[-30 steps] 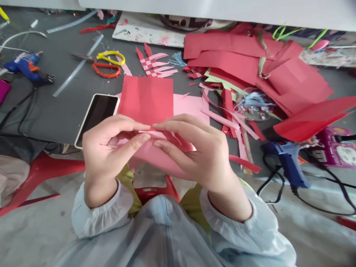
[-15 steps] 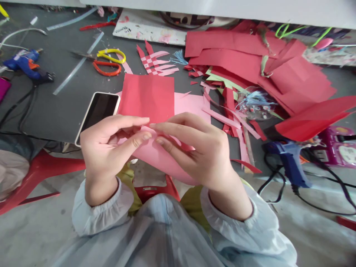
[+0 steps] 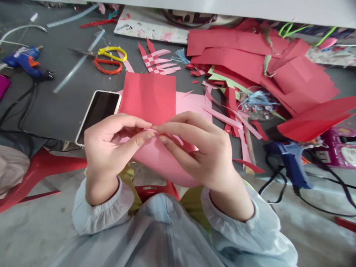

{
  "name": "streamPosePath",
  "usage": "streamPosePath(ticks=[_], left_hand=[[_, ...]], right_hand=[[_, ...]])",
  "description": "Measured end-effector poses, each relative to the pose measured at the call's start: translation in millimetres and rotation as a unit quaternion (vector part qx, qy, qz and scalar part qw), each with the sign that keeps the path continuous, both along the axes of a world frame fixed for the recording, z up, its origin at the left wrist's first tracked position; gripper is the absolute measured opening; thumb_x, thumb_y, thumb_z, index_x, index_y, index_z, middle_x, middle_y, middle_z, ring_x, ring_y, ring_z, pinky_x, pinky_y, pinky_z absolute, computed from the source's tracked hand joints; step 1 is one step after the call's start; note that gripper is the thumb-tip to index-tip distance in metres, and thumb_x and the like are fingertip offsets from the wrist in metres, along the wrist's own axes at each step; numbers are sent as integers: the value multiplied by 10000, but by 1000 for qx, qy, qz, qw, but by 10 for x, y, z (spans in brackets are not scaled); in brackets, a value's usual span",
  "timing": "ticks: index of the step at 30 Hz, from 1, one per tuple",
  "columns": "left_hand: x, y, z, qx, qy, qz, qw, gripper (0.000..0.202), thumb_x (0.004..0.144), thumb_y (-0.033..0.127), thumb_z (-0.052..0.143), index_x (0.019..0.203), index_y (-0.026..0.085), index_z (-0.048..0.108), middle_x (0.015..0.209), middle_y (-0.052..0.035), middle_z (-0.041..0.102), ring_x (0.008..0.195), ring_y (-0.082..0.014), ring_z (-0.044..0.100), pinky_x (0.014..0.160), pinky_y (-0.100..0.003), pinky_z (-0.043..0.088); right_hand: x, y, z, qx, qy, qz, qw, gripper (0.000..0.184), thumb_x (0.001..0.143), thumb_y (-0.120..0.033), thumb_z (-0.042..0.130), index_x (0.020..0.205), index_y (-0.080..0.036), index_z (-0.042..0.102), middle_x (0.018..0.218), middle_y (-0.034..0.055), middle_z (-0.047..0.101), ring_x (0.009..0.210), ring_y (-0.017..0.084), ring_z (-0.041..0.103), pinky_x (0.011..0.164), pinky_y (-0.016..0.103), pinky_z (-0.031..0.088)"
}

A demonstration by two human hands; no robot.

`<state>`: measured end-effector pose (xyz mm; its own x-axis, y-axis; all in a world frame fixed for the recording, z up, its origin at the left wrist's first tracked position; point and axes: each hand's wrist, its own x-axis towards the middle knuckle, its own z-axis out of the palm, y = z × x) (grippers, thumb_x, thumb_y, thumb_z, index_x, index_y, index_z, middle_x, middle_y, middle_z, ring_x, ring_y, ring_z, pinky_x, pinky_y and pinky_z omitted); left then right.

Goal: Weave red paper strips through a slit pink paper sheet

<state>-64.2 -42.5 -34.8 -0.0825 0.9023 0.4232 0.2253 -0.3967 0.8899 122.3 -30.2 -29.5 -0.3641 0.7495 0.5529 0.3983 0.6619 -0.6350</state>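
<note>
My left hand is closed, with thumb and fingertips pinching a small piece of pink paper. From the other side, my right hand pinches the same piece, its fingertips nearly meeting the left ones. Only a thin edge of that piece shows. Beneath both hands, a large pink paper sheet curves over the table's front edge. On top of it, just beyond my fingers, lies a square of red paper. A phone with a pale rim lies by my left hand.
Scissors and a woven paper piece lie farther back. Red paper sheets and cut strips cover the right side. A blue glue gun rests at the right edge, another glue gun at the left.
The pink piece has tipped between my fingertips, so less of its face shows. Both hands have shifted very slightly right; everything on the table stays put.
</note>
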Motion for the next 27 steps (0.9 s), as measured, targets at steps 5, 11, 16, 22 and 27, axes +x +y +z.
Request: streamPosePath(ticks=[5, 11, 16, 22, 27], left_hand=[[8, 7, 15, -18, -11, -14, 1000, 175, 736, 389, 883, 876, 337, 791, 812, 35, 769, 707, -152, 734, 614, -282, 609], [5, 1, 24, -32, -31, -28, 999, 178, 741, 420, 875, 867, 334, 783, 820, 20, 774, 719, -168, 745, 622, -289, 624], [-5, -5, 21, -42, -34, -30, 998, 164, 753, 401, 871, 868, 329, 779, 832, 12, 777, 743, -176, 752, 634, -292, 630], [-18, -3, 21, -56, -57, -43, 996, 182, 722, 343, 900, 862, 318, 786, 836, 11, 774, 753, -162, 746, 619, -266, 619], [-14, -7, 30, -60, -60, -44, 995, 165, 735, 378, 888, 845, 327, 776, 816, 14, 770, 736, -168, 742, 606, -276, 604]], right_hand=[[-10, 6, -1, 0, 11, -6, 1000, 164, 947, -196, 623, 1010, -231, 770, 887, 33, 693, 751, 125, 634, 623, 245, 500], [-11, 5, 6, -5, 17, -6, 1000, 172, 932, -211, 639, 1008, -261, 785, 892, 38, 696, 738, 139, 637, 608, 259, 510], [0, 5, 13, -3, 8, -6, 1000, 171, 940, -212, 627, 1002, -262, 779, 893, 42, 699, 746, 136, 635, 604, 256, 513], [2, 8, 3, 11, 13, 1, 1000, 164, 942, -212, 630, 1008, -259, 772, 894, 42, 692, 770, 141, 644, 620, 262, 523], [7, 5, -5, 16, 16, 4, 1000, 161, 942, -194, 632, 1005, -249, 770, 898, 40, 687, 784, 136, 651, 642, 261, 530]])
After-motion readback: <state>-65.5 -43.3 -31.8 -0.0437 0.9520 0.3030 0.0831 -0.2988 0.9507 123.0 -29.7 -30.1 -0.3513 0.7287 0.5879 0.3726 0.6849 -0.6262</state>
